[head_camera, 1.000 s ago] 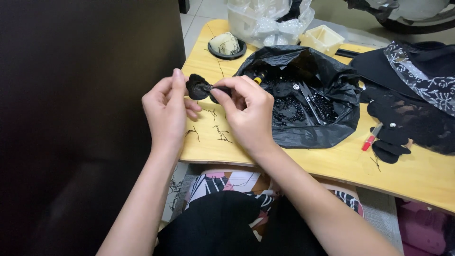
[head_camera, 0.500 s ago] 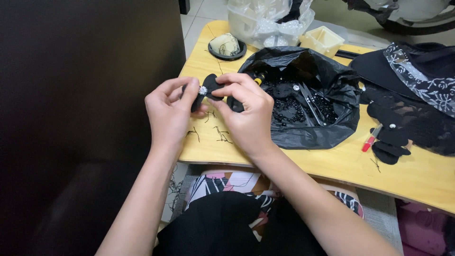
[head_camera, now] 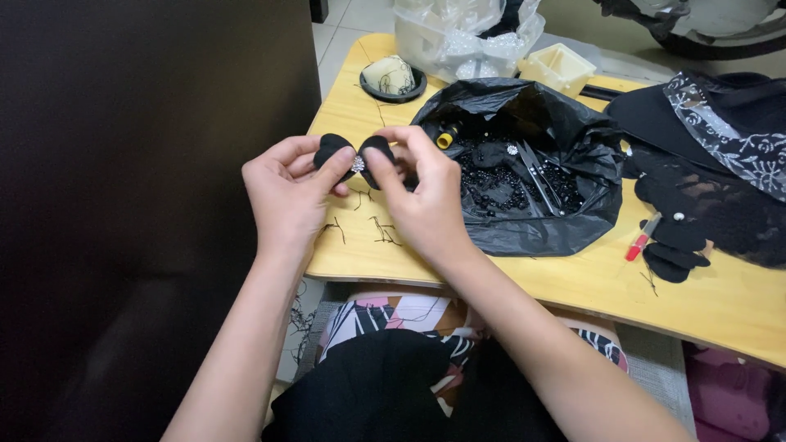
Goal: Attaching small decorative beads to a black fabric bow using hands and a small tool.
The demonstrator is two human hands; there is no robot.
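Two hands, left hand [head_camera: 288,192] and right hand [head_camera: 417,200], pinch a black bow [head_camera: 354,155] with closed fingers above the desk [head_camera: 524,274] edge; a loosened pinch could drop it to the floor, or dislodge its gem [head_camera: 358,164]

Left hand [head_camera: 286,192] and right hand [head_camera: 426,200]: both bare, no gloves, rings or watch visible. Both forearms uncovered to the lower frame edge; no sleeves in view. Nails short and unpainted. Lap: black garment [head_camera: 368,393] over patterned fabric [head_camera: 393,315] in pink, white and black.
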